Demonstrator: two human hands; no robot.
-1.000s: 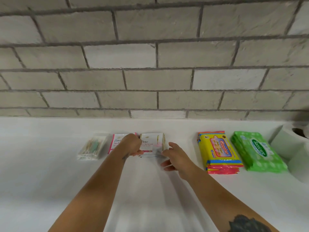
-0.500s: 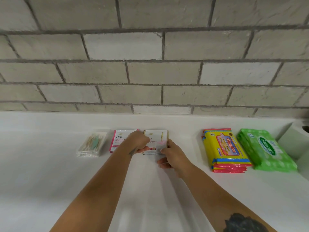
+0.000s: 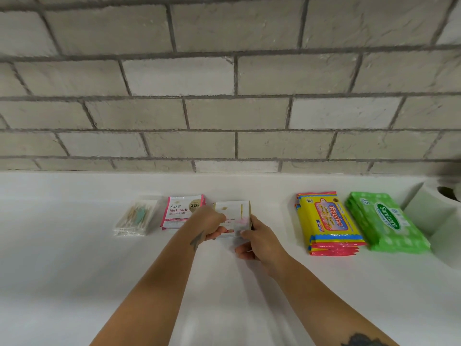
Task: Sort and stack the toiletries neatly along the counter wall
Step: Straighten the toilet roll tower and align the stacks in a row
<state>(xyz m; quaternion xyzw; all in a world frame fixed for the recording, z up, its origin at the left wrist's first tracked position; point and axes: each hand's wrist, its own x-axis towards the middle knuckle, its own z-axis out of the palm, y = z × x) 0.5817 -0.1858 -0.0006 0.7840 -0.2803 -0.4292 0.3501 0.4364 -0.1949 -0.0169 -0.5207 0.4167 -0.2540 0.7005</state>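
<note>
- While you face the grey brick wall (image 3: 224,96), the white counter (image 3: 74,283) runs below it, with your toiletries lined up near the wall.
- You have white tissue rolls (image 3: 429,213) at the far right.
- Your green wipes stack (image 3: 386,221) lies just beside the yellow wipes stack (image 3: 326,221).
- Your pink sachet stack (image 3: 178,211) sits flat, with the cotton bud packet (image 3: 136,217) just to its left.
- Your left hand (image 3: 209,224) curls on the left edge of the white sachets (image 3: 233,211), just right of the pink stack.
- Your right hand (image 3: 259,242) pinches their right edge with thumb and curled fingers.
</note>
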